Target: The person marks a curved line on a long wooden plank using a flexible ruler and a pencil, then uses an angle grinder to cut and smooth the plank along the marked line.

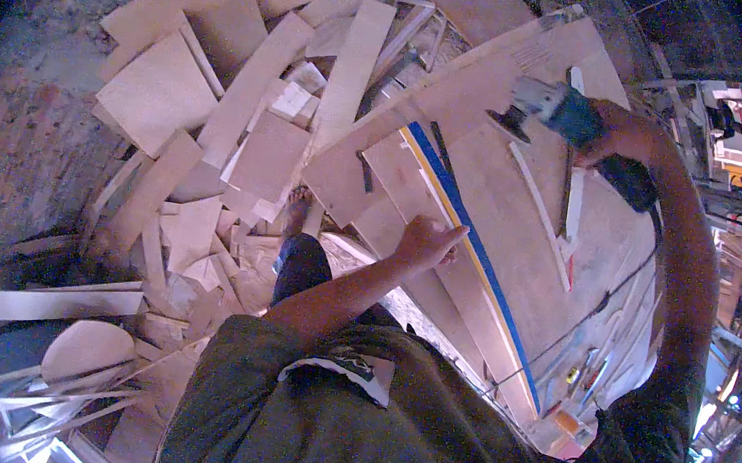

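Observation:
An angle grinder (555,106) with a grey head, green body and dark disc is gripped in my right hand (618,132), above the far right of the worktable. Its disc hangs over the wooden surface, apart from the blue-edged board. That long narrow board (486,309) lies slantwise in front of me, with a blue strip (449,190) and a yellow line along its edge. My left hand (429,243) is closed over it, the thumb side touching the coloured edge. What lies inside those curled fingers is hidden.
Pale wooden slats (538,209) lie on the worktable (524,171), with a dark cord (601,303) across its right side. Hand tools (588,375) lie near its right front. Board offcuts (261,155) cover the floor at left, around my foot (298,210), beside a brick wall (32,111).

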`<state>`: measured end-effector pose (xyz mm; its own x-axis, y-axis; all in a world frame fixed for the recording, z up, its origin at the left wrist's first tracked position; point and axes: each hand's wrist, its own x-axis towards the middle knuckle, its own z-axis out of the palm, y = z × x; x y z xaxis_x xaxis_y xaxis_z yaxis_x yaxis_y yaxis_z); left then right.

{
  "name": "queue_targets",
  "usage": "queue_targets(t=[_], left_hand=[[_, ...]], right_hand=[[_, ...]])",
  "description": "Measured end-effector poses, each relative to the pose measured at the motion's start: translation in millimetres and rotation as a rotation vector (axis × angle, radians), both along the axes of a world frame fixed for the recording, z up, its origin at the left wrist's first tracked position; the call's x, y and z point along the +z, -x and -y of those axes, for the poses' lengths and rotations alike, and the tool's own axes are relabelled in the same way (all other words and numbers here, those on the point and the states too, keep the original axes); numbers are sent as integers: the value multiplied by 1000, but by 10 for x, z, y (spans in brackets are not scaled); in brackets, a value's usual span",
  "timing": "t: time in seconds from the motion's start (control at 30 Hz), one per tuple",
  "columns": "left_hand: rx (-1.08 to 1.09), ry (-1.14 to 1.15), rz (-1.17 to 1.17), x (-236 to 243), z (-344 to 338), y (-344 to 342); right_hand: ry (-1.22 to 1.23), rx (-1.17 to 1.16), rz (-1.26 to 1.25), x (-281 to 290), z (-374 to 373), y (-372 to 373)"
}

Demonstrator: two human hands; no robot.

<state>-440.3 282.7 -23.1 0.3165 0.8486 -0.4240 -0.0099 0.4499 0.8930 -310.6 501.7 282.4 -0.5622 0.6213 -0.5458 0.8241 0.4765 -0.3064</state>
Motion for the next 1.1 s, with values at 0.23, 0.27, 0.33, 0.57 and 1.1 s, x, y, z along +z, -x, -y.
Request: queue_targets(t=[0.23, 0.27, 0.33, 0.57, 1.1], left_hand=[[238, 232, 406, -372, -47, -353], [247, 246, 404, -371, -29, -377], [297, 260, 383, -263, -69, -302], [250, 450, 488, -264, -113, -327], [247, 469, 545, -387, -126, -549]], right_hand=[[443, -152, 484, -612, -1048, 1442], [465, -124, 512, -674, -1062, 1559], [526, -36, 569, -837, -1170, 1789], [507, 261, 932, -1334, -1286, 2361], [624, 417, 1026, -1769, -1474, 2508]])
